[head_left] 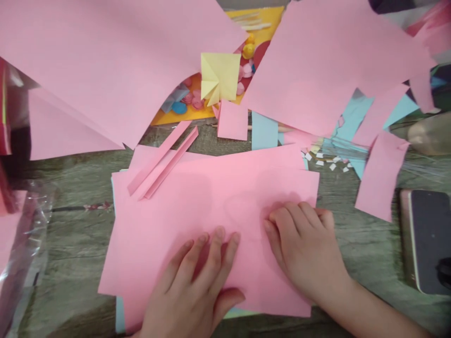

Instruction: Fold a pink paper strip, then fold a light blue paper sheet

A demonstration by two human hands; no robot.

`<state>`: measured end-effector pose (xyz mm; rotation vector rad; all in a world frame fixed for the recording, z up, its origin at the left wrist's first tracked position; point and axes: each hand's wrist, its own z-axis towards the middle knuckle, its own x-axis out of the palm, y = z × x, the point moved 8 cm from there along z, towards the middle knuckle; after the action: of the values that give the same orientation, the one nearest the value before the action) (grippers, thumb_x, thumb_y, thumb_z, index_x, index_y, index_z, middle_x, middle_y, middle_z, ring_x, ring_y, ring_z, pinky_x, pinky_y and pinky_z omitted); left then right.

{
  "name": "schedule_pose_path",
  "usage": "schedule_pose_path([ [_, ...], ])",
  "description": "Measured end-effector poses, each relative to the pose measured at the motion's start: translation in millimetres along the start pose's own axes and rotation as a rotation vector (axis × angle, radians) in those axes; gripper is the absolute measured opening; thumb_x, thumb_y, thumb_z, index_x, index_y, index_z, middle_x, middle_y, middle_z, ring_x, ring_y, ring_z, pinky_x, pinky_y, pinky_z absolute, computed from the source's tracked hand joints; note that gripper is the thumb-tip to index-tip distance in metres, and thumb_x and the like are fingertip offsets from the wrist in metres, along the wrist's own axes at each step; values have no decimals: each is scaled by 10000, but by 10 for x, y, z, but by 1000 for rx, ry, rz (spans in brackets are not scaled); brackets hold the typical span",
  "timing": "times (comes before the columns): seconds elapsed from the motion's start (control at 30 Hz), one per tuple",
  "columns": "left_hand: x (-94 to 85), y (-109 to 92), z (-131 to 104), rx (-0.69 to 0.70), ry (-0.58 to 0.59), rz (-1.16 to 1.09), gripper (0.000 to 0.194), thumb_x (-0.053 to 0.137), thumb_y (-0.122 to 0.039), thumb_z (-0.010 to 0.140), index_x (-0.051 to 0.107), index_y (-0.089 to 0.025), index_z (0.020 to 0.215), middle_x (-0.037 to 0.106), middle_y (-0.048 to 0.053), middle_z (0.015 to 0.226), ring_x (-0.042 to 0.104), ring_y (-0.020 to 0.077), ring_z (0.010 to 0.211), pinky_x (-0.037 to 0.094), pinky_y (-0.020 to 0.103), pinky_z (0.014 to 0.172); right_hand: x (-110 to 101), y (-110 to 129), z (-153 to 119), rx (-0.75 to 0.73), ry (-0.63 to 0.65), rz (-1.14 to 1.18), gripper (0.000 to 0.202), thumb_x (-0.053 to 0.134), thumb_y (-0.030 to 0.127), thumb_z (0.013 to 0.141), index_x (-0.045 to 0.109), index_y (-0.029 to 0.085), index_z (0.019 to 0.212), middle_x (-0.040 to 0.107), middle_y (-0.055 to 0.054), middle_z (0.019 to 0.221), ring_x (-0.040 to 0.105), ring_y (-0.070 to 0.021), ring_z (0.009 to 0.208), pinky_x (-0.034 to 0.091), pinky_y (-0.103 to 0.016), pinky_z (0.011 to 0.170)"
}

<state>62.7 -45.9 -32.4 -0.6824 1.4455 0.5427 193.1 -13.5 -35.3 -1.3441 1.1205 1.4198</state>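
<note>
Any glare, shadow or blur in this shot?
Head view: soft shadows on the pink paper sheet around the left hand and right hand; bright glare streaks on the clear crinkled plastic wrapping at left; fine detail soft, the thin translucent strands at right blurring into the grey wood-grain table.

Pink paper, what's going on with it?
A person's left hand rests on the top pink sheet with its fingers spread, and the right hand is curled on the same sheet. Two pink strips lie at the stack's far edge. A folded yellow paper is beyond, and a phone lies off to the right.
</note>
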Motion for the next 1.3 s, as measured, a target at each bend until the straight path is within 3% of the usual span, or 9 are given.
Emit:
schedule_pose_path([
  [0.13, -11, -2, 9, -9, -5, 32, 587, 419, -580, 839, 475, -227, 1304, 562, 34, 1245, 472, 237, 1037, 357, 367, 858, -26, -31, 0, 2, -1, 3, 182, 440, 222, 882, 541, 158, 745, 558, -61, 716, 444, -199, 700, 265, -338, 661],
  [0.2, -19, -6, 11, -21, -7, 40, 597, 398, -597, 838, 479, -229, 1301, 563, 32, 1248, 471, 235, 1038, 354, 367, 862, -180, -57, -54, 1, -115, 21, 168, 469, 261, 879, 563, 139, 813, 568, -71, 756, 459, -196, 716, 277, -331, 648],
  [0.27, -24, -14, 12, -26, -8, 45, 594, 384, -598, 843, 478, -232, 1302, 565, 27, 1248, 469, 233, 1040, 348, 366, 874, -401, 15, -184, -97, -297, 48, 203, 504, 303, 867, 582, 127, 931, 573, -70, 796, 458, -176, 702, 273, -313, 610],
  [0.33, -25, -16, 9, -32, -6, 43, 591, 372, -597, 848, 474, -236, 1304, 566, 22, 1252, 461, 232, 1052, 338, 364, 890, -504, 225, -357, -323, -361, 100, 229, 503, 274, 863, 590, 145, 1031, 566, -36, 776, 416, -137, 622, 249, -297, 564],
  [0.43, -11, -15, -1, -43, 2, 31, 585, 356, -591, 856, 466, -239, 1309, 563, 18, 1259, 450, 234, 1069, 325, 362, 906, -306, 420, -475, -379, -151, 101, 354, 413, 149, 854, 533, 69, 1177, 581, -94, 881, 473, -199, 765, 307, -331, 634],
  [0.53, -3, -21, -11, -46, -9, 21, 574, 336, -569, 873, 443, -232, 1326, 564, 21, 1258, 451, 237, 1067, 319, 369, 904, -79, 514, -502, -316, -20, -6, 449, 386, 118, 830, 463, 14, 1260, 559, -101, 825, 449, -214, 727, 296, -348, 626],
  [0.63, 6, -28, -18, -48, -13, 23, 585, 341, -561, 875, 414, -222, 1346, 553, 26, 1271, 449, 244, 1072, 317, 376, 905, -5, 554, -501, -291, 2, -86, 481, 379, 113, 819, 440, -1, 1283, 527, -81, 745, 421, -210, 678, 270, -349, 601],
  [0.87, 19, -37, -47, -54, -29, 30, 608, 377, -574, 856, 424, -208, 1339, 540, 32, 1287, 444, 254, 1092, 304, 384, 928, -53, 497, -504, -234, 14, -135, 515, 410, 128, 811, 408, 0, 1310, 514, -66, 715, 398, -202, 661, 243, -350, 591],
  [1.3, 34, -42, -49, -73, -43, 32, 627, 422, -585, 834, 414, -221, 1345, 532, 24, 1297, 458, 253, 1086, 315, 390, 930, -108, 213, -631, -100, 101, -348, 510, 430, 88, 783, 450, 34, 1289, 449, -32, 628, 390, -189, 612, 252, -356, 606],
])
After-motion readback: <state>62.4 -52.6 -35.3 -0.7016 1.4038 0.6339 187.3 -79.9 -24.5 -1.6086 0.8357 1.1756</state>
